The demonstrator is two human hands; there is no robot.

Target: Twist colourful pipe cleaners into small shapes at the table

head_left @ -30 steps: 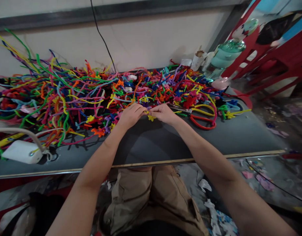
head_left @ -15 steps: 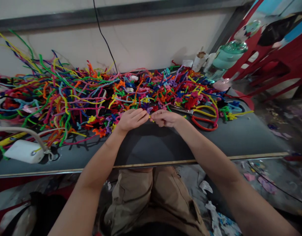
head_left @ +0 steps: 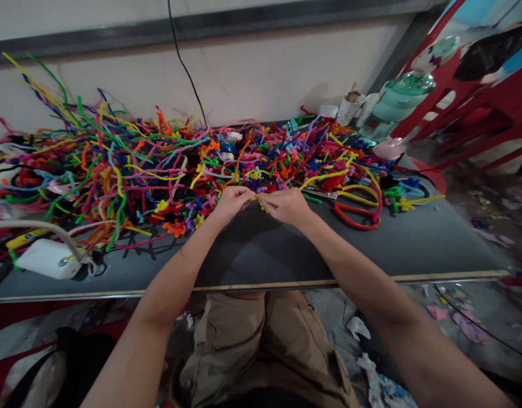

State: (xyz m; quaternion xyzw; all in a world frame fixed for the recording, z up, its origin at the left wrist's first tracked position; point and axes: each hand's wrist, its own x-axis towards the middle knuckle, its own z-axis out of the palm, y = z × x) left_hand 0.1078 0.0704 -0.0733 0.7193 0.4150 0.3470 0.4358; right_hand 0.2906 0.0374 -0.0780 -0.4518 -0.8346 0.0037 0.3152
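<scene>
Between my two hands is a yellow pipe cleaner (head_left: 255, 198), small bits of it showing at the fingertips. My left hand (head_left: 234, 203) pinches it from the left. From the right, my right hand (head_left: 286, 205) grips it with fingers pressed together, and a yellow bit pokes out below them. A yellow strand also rises to the right behind the right hand. Both hands are just above the table's front area, before a heap of colourful pipe cleaners (head_left: 150, 164). Scissors with yellow and red handles (head_left: 357, 222) lie to the right of my right hand.
A white power adapter (head_left: 48, 259) with a cable sits at the left front of the dark table (head_left: 435, 249). At the back right stand a paper cup (head_left: 349, 109) and a green bottle (head_left: 399, 102). Red chairs (head_left: 490, 107) are beyond. Scraps litter the floor.
The right hand has turned over, its back now facing up, and the left fingers have drawn in tighter. A yellow strand now shows behind the right hand. The view has shifted slightly.
</scene>
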